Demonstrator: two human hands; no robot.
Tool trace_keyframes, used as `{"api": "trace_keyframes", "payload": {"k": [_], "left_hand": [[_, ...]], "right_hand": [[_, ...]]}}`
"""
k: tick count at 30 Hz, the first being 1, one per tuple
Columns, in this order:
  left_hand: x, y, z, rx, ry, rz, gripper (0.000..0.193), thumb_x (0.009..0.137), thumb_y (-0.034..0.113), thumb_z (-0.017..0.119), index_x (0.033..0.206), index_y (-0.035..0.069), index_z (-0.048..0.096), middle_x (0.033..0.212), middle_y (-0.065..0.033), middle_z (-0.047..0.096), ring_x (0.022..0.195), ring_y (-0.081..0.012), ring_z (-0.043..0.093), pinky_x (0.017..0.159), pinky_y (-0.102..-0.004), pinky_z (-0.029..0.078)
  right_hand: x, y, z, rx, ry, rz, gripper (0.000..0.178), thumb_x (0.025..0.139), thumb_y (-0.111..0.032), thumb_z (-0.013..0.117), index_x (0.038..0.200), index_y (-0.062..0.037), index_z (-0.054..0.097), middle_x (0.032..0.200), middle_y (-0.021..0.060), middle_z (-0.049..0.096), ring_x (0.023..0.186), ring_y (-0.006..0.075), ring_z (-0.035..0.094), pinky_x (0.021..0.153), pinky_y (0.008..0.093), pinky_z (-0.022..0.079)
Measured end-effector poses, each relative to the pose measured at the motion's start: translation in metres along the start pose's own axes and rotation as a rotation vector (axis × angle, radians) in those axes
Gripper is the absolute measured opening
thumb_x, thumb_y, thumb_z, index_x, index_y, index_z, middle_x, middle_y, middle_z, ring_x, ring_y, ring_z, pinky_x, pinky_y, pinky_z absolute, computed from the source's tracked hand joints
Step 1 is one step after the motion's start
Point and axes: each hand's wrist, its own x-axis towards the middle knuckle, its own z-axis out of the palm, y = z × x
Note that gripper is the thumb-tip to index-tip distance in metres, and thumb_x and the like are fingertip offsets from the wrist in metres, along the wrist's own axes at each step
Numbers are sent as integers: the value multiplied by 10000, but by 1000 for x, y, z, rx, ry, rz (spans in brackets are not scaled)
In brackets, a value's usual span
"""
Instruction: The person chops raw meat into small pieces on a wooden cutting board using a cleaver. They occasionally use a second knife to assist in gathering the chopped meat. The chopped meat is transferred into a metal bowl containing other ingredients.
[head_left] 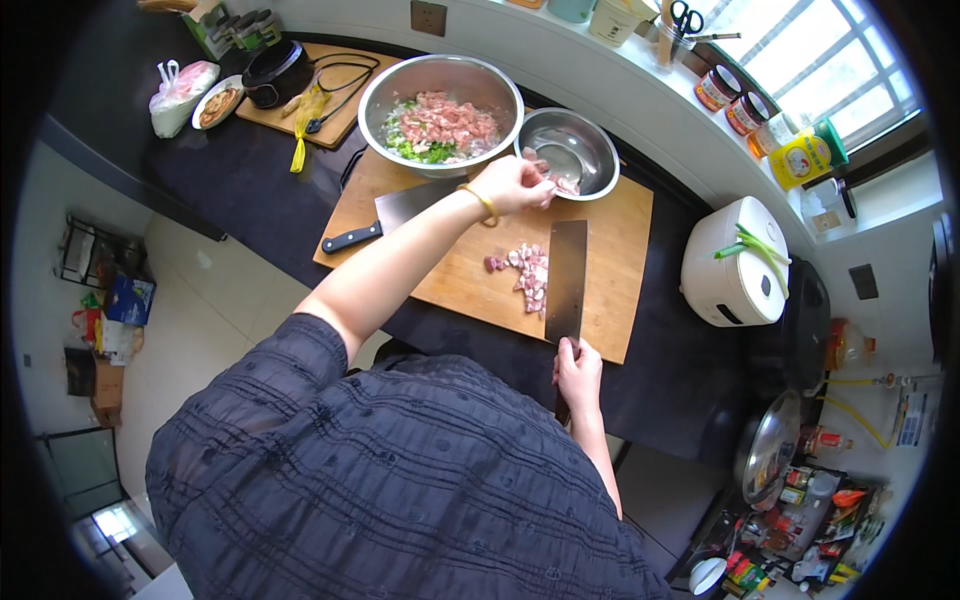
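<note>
My left hand (515, 185) is over the near rim of a small steel bowl (597, 145), its fingers pinched on a piece of raw meat (566, 184). Lower right, my right hand (578, 378) grips the handle of a cleaver (567, 270), whose broad blade lies along the wooden cutting board (440, 275). Just left of that blade sits a small heap of diced meat (534, 278). A second cleaver (400, 208) with a black handle rests on the board's left part, partly behind my left forearm. A large steel bowl (372, 108) contains minced meat and chopped greens.
Behind at left are a smaller board (345, 70) with a black pot (278, 75), a plate of food (218, 103) and a plastic bag (182, 95). A white rice cooker (725, 275) with scallion on its lid stands right. Jars (745, 113) line the windowsill.
</note>
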Motion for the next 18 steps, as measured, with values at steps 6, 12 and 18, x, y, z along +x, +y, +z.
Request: {"api": "trace_keyframes", "payload": {"k": [6,12,18], "left_hand": [[31,-48,23,513,279,133,204,723,170,620,889,54,641,874,-167,616,790,-326,590,725,-380,472],[-26,-123,52,446,-27,-64,225,608,152,704,791,35,646,729,-128,639,679,-247,627,660,-325,494],[-72,-120,71,258,195,-154,222,618,176,729,740,31,613,688,-115,626,646,-237,620,626,-320,491]], "right_hand": [[-7,6,-10,60,7,72,257,872,-138,495,646,-17,486,461,3,450,372,72,424,359,237,342],[-10,14,-8,0,-19,103,253,858,-141,505,650,3,495,465,28,456,389,86,447,375,255,355],[0,15,1,-304,-84,-2,245,814,-181,537,708,40,538,533,161,498,488,233,533,499,341,415]]}}
